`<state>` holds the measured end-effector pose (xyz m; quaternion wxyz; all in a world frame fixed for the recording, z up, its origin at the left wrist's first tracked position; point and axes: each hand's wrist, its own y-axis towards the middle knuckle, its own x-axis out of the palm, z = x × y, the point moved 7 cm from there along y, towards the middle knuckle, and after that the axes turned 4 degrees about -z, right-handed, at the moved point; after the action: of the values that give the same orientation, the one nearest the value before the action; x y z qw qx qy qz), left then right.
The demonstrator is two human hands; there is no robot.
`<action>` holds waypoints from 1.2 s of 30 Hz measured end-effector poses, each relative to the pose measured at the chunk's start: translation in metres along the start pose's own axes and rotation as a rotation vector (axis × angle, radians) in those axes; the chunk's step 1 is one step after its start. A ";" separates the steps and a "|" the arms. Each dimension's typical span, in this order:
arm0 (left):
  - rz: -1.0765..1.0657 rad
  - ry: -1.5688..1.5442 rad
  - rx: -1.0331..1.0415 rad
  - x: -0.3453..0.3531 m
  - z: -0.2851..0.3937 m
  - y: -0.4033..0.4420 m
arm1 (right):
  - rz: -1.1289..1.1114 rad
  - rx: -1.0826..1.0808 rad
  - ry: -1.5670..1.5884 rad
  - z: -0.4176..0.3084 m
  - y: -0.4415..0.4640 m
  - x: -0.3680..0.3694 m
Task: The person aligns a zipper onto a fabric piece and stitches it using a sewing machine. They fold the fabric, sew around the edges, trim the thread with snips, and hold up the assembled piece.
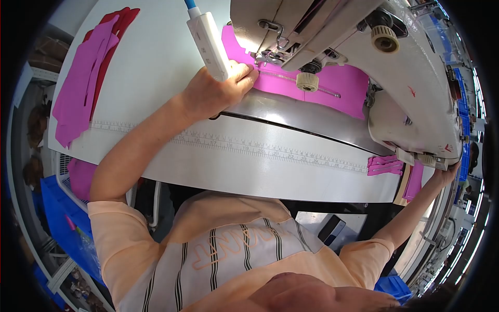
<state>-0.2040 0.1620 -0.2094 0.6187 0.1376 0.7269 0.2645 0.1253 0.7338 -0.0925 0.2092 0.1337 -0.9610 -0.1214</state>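
The left grip (221, 89) touched pink cloth (340, 83) under the machine (423, 75) on the surface (143, 67), the right grip (448, 174) sat at the machine's end, and whether either clenched I couldn't tell.

A printed ruler scale (260, 150) runs along the near edge of a white tabletop (140, 86) on a workshop floor. At left, a white plastic basket (63, 171) stands just beside a blue bin (58, 213), below the table's edge. A dark, phone-like device (331, 230) lies on a pale panel (306, 220) beneath the table, while blue crates (462, 99) line the far right.
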 end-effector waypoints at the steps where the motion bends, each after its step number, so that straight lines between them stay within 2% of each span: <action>1: -0.012 0.006 -0.002 0.001 0.000 0.000 | 0.002 0.011 -0.035 -0.001 0.000 0.002; 13: -0.041 0.057 0.001 0.004 0.002 -0.003 | 0.014 -0.059 -0.015 0.002 0.005 -0.008; 19: -0.008 0.074 0.005 0.003 0.003 -0.002 | -0.022 0.000 -0.128 -0.005 0.011 -0.005; 28: 0.000 0.074 -0.015 0.003 0.005 -0.001 | -0.028 -0.075 -0.064 -0.001 -0.001 0.001; 36: -0.001 0.048 -0.017 0.002 0.003 -0.001 | -0.067 -0.054 0.030 0.005 0.003 -0.003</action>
<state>-0.2013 0.1632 -0.2116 0.6025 0.1253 0.7392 0.2737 0.1257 0.7381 -0.0974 0.2229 0.1619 -0.9491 -0.1525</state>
